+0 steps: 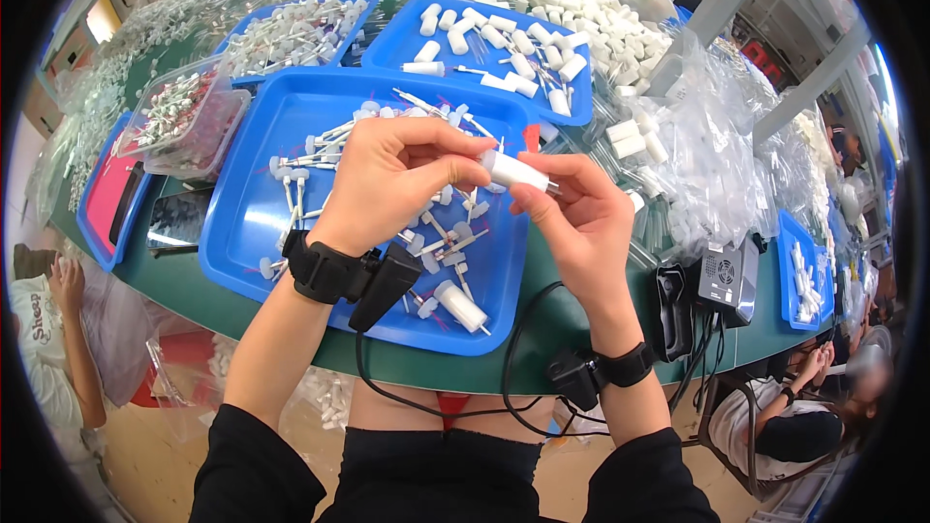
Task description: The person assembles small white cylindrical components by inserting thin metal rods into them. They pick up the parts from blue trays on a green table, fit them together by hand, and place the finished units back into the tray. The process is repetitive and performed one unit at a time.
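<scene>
Above the large blue tray (225,203), a white foam-like cylinder (516,172) is held between both hands, lying nearly level. My left hand (402,174) pinches its left end, where a pale cap shows. On its right end, next to a thin tip poking out, the fingers of my right hand (576,208) are closed. Scattered in the tray beneath are several thin white stems with pale round caps and fine red wires. Another white cylinder (460,307) with a thin tip rests at the tray's near right corner. A small red piece (531,138) shows just above the held cylinder.
Behind is a blue tray (387,46) of white cylinders, beside another of capped stems (300,31). A clear tub (184,121) and a phone (180,221) sit left. Clear plastic bags (707,165) and a black device (727,276) stand right. Cables run from my wrist straps. Other people sit nearby.
</scene>
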The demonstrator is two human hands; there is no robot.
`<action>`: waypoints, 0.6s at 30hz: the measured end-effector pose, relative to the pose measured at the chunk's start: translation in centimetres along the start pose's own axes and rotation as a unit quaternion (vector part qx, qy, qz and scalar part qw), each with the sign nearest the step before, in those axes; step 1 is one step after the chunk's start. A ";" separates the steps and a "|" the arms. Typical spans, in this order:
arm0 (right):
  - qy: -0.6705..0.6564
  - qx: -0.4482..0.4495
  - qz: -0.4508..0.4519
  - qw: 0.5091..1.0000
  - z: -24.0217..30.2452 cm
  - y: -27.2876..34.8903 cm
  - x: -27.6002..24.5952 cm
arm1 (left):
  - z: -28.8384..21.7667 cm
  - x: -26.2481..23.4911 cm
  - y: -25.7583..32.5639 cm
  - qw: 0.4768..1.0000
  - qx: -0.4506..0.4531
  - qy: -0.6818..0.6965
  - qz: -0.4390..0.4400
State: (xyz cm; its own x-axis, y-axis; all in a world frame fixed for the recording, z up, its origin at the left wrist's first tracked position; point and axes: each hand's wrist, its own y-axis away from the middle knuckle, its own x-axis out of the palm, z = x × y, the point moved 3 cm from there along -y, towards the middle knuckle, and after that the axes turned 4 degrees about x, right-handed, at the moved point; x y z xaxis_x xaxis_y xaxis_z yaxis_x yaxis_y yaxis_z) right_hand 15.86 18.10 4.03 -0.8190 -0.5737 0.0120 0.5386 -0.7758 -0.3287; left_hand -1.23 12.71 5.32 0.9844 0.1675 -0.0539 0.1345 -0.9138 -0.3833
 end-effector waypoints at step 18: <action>-0.036 -0.012 0.013 0.999 0.7 0.2 0.4 | -0.5 0.6 0.0 0.990 0.104 0.090 0.005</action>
State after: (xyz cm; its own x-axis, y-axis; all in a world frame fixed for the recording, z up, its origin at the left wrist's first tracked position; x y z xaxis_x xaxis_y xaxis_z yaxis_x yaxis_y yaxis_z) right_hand 15.81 17.57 4.64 -0.7874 -0.6122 0.0715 0.5544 -0.7541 -0.3520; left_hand -0.54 12.64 5.78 0.9924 0.0732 0.0990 0.1167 -0.8155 -0.5669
